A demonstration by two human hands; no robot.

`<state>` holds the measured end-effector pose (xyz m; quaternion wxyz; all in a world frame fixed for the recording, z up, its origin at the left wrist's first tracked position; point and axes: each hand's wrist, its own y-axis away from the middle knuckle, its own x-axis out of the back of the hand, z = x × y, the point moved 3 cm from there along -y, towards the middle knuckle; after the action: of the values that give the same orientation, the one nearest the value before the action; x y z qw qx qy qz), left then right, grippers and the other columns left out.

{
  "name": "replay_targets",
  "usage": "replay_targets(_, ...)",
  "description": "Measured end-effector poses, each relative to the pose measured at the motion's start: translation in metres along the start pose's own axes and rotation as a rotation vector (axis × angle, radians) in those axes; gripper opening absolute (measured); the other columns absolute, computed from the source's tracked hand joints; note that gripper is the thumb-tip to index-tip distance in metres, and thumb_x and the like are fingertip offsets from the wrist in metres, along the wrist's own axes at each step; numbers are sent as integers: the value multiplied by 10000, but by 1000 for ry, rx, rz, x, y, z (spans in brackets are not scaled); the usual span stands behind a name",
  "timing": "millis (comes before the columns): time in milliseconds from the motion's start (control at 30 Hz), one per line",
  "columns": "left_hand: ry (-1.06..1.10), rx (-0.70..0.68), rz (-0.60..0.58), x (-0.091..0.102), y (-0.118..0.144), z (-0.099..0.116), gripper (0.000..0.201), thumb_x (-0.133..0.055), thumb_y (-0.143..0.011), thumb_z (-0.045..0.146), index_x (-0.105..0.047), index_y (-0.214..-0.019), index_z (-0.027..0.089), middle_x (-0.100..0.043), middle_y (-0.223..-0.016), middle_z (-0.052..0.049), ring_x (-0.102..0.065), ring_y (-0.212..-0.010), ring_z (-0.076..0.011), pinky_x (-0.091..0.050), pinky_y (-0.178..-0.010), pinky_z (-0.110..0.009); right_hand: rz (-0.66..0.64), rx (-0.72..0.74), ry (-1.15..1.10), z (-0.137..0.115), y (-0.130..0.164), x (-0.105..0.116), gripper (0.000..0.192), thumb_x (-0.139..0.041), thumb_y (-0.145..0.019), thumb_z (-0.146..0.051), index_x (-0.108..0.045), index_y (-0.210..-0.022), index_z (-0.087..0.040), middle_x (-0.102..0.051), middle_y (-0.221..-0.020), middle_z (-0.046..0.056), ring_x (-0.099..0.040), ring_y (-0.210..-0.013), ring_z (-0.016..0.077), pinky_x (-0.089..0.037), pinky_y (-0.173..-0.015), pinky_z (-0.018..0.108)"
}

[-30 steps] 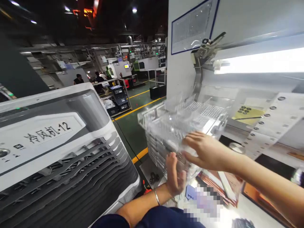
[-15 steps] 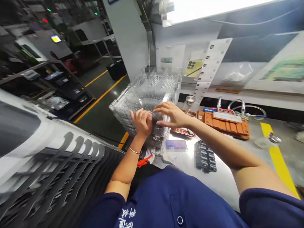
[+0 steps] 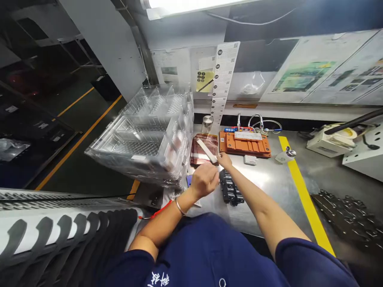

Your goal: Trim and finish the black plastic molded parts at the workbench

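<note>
My left hand hovers over the steel bench with its fingers curled into a fist and the back of the hand toward me; nothing shows in it. Just right of it lies a black tray of small dark parts. My right hand reaches forward, fingertips at the near end of a white strip that lies slanted on a reddish-brown tray. I cannot tell whether the fingers grip the strip. A tall stack of clear plastic trays stands to the left of both hands, overhanging the bench edge.
An orange fixture with cables sits behind the hands, next to a glass jar. A small white bottle stands beside a yellow tape line. Black trays lie at the right. A louvred white machine fills the lower left.
Both hands have come off the clear tray stack and moved right, onto the bench. The view has swung right and down, so the stack now sits at the left.
</note>
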<state>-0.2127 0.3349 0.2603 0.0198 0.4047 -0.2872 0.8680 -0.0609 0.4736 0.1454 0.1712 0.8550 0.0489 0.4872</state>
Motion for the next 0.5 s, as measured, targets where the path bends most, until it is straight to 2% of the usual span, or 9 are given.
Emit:
replay_targets(67,0,471,-191,-54,-28,-27,237,-430,-896,257,-608,-1042,198,-667,-1098,-76,-595,-1085,-182,-453,-966,-314,-15,-33,-10,7,-19,-1,350,-520,-929,-397,-567,-1171,-148,-604,-1172,88,-592,-1040,207,-477,-907,431)
replay_targets(100,-19,676,-250,-77,-41,-41,258,-432,-900,265,-588,-1094,196,-652,-1155,-81,-585,-1113,-185,-450,-958,-305,-26,-42,-15,10,-29,-1,370,-511,-930,-419,-562,-1179,-150,-602,-1179,90,-593,-1040,209,-477,-907,433)
replay_targets(167,-65,949,-312,-110,-65,-68,338,-460,-895,312,-531,-1189,159,-630,-1208,-128,-596,-1117,-218,-461,-918,-320,-58,-46,-22,14,-49,-2,409,-500,-925,-455,-556,-1184,-143,-599,-1199,113,-592,-1049,216,-471,-905,416)
replay_targets(233,-108,1079,-335,-133,-83,-88,475,-508,-867,400,-488,-1226,89,-632,-1181,-201,-625,-1073,-267,-479,-855,-348,-100,-40,-30,18,-66,-4,445,-523,-897,-491,-565,-1159,-135,-601,-1210,155,-592,-1068,233,-463,-888,370)
replay_targets(333,-165,1219,-353,-151,-92,-109,614,-546,-825,494,-468,-1235,44,-628,-1172,-247,-626,-1081,-298,-477,-830,-352,-185,-23,-48,26,-85,-10,461,-562,-860,-527,-590,-1096,-132,-634,-1148,163,-609,-1039,238,-469,-852,346)
replay_targets(500,-192,1267,-379,-161,-93,-122,474,-599,-782,433,-582,-1125,106,-655,-1171,-195,-632,-1082,-277,-476,-796,-295,-313,3,-114,35,-101,-13,329,-549,-908,-437,-618,-1045,-146,-645,-1052,60,-622,-929,177,-514,-835,387)
